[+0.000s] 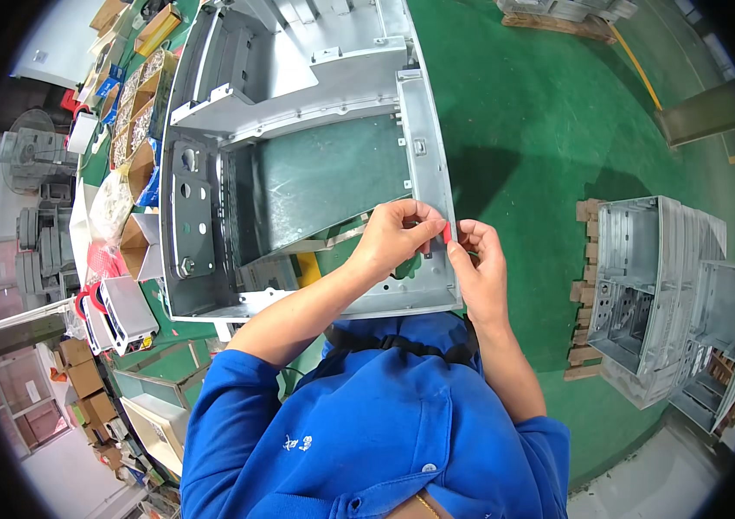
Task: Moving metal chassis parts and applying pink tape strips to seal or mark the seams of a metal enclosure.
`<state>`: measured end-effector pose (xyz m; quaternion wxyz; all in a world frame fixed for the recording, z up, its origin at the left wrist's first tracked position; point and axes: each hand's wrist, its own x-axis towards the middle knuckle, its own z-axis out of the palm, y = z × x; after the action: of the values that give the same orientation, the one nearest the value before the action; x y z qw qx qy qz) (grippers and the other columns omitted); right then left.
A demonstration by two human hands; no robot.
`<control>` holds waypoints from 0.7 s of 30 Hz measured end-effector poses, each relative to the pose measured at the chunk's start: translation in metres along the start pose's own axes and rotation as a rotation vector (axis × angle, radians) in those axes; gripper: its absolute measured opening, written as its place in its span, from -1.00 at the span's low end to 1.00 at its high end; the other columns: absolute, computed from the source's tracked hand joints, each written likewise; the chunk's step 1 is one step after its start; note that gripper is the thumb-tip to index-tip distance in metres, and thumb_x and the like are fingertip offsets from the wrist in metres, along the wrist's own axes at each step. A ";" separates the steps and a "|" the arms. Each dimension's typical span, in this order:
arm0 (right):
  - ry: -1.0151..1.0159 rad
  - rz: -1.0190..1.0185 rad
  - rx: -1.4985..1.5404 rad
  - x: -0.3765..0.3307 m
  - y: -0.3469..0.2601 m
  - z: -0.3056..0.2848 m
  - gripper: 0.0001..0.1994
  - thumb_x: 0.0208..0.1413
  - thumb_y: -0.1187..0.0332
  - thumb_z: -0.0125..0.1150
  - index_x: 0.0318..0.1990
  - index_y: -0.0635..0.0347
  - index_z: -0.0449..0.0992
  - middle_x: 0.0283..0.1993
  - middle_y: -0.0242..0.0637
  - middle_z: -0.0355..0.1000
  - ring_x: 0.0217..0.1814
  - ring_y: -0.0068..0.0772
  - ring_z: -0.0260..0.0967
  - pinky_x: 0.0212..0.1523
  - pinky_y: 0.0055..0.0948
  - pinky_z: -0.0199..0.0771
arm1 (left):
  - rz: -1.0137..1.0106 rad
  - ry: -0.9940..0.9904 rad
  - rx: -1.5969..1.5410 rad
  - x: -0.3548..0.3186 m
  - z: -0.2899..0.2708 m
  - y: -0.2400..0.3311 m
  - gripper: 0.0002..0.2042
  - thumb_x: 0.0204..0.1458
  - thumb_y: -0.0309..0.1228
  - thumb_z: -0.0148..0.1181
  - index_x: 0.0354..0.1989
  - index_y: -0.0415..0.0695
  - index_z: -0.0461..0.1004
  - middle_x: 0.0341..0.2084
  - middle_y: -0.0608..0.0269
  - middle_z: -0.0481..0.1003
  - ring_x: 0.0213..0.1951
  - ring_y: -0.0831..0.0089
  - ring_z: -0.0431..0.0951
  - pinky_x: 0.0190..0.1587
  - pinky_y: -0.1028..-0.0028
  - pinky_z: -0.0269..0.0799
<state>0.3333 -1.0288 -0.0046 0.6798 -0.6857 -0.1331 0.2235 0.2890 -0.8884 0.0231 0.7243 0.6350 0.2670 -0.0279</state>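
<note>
A large grey cast-metal housing (298,95) stands open in front of me, its right wall (426,164) running toward my hands. My left hand (395,235) and my right hand (478,264) meet at the near end of that wall. Both pinch a small red piece (447,232) between their fingertips, held against the wall's edge. The shape of the red piece is mostly hidden by my fingers. My blue sleeves fill the lower part of the view.
Cardboard boxes of small parts (138,95) line a bench on the left, with a red tape roll (90,298) nearby. More grey housings (670,294) are stacked on a wooden pallet at the right. Green floor (540,112) lies between.
</note>
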 end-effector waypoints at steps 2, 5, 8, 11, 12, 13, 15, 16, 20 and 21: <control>0.000 0.011 0.002 0.000 -0.001 0.000 -0.75 -0.09 0.51 0.06 -0.19 0.30 0.28 -0.35 -0.35 0.31 -0.34 -0.58 0.24 -0.32 -0.58 0.24 | 0.010 0.007 0.012 0.000 0.001 0.000 -0.86 -0.06 -0.40 0.13 -0.45 -0.24 0.44 -0.60 0.36 0.42 -0.60 0.70 0.31 -0.62 0.70 0.13; 0.001 0.019 0.008 0.000 -0.002 0.000 -0.75 -0.09 0.50 0.06 -0.19 0.30 0.28 -0.35 -0.35 0.31 -0.34 -0.58 0.24 -0.32 -0.58 0.24 | 0.029 0.018 0.011 0.001 0.002 -0.002 -0.87 -0.07 -0.42 0.13 -0.46 -0.25 0.44 -0.60 0.35 0.42 -0.60 0.70 0.30 -0.61 0.69 0.14; -0.001 0.011 0.007 0.000 -0.001 0.000 -0.75 -0.09 0.50 0.06 -0.19 0.29 0.28 -0.35 -0.35 0.31 -0.34 -0.58 0.24 -0.32 -0.58 0.24 | 0.045 0.033 -0.001 0.002 0.003 -0.004 -0.88 -0.08 -0.44 0.13 -0.47 -0.27 0.43 -0.60 0.34 0.42 -0.61 0.69 0.29 -0.60 0.68 0.16; -0.003 0.008 0.012 0.000 -0.001 0.000 -0.75 -0.08 0.50 0.06 -0.19 0.29 0.28 -0.35 -0.35 0.32 -0.34 -0.58 0.24 -0.32 -0.58 0.24 | 0.046 0.051 0.000 0.001 0.004 -0.002 -0.88 -0.09 -0.46 0.14 -0.48 -0.28 0.43 -0.60 0.32 0.42 -0.61 0.68 0.29 -0.58 0.67 0.18; -0.003 0.013 0.014 0.000 -0.002 0.000 -0.75 -0.08 0.50 0.06 -0.19 0.29 0.28 -0.35 -0.35 0.32 -0.34 -0.58 0.24 -0.32 -0.58 0.24 | 0.043 0.058 0.004 0.001 0.004 -0.002 -0.88 -0.09 -0.47 0.14 -0.48 -0.29 0.43 -0.60 0.32 0.43 -0.61 0.68 0.29 -0.58 0.67 0.19; -0.003 0.018 0.015 0.000 -0.002 0.000 -0.75 -0.08 0.50 0.06 -0.19 0.29 0.28 -0.35 -0.35 0.32 -0.34 -0.58 0.24 -0.33 -0.58 0.24 | 0.041 0.065 0.007 0.000 0.005 -0.001 -0.89 -0.09 -0.48 0.14 -0.48 -0.29 0.43 -0.60 0.32 0.43 -0.61 0.68 0.29 -0.58 0.67 0.19; 0.000 0.009 0.014 0.000 0.000 0.000 -0.75 -0.08 0.49 0.06 -0.19 0.29 0.28 -0.34 -0.35 0.32 -0.34 -0.58 0.24 -0.33 -0.58 0.24 | 0.048 0.072 -0.008 0.001 0.005 -0.004 -0.89 -0.10 -0.48 0.14 -0.48 -0.29 0.43 -0.60 0.31 0.43 -0.61 0.68 0.29 -0.58 0.67 0.20; 0.001 0.005 0.014 0.000 0.001 0.000 -0.75 -0.08 0.49 0.06 -0.19 0.29 0.28 -0.34 -0.35 0.32 -0.34 -0.59 0.24 -0.33 -0.58 0.24 | 0.051 0.075 -0.016 0.002 0.005 -0.005 -0.89 -0.10 -0.49 0.15 -0.49 -0.30 0.43 -0.60 0.31 0.43 -0.61 0.67 0.29 -0.58 0.67 0.20; 0.002 0.003 0.007 -0.001 0.001 0.000 -0.75 -0.08 0.50 0.06 -0.19 0.29 0.28 -0.34 -0.35 0.32 -0.34 -0.58 0.24 -0.33 -0.58 0.24 | 0.030 0.093 0.002 0.001 0.007 -0.002 -0.89 -0.12 -0.50 0.15 -0.49 -0.30 0.43 -0.60 0.30 0.43 -0.61 0.66 0.29 -0.57 0.67 0.20; 0.005 0.001 0.010 -0.001 0.001 0.000 -0.75 -0.08 0.50 0.06 -0.19 0.29 0.28 -0.34 -0.35 0.32 -0.34 -0.58 0.24 -0.33 -0.58 0.24 | 0.031 0.095 0.005 0.001 0.007 -0.002 -0.90 -0.12 -0.50 0.15 -0.50 -0.30 0.43 -0.60 0.30 0.43 -0.61 0.66 0.29 -0.57 0.67 0.20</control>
<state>0.3324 -1.0291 -0.0056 0.6833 -0.6829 -0.1302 0.2229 0.2919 -0.8947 0.0211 0.7094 0.6416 0.2914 0.0127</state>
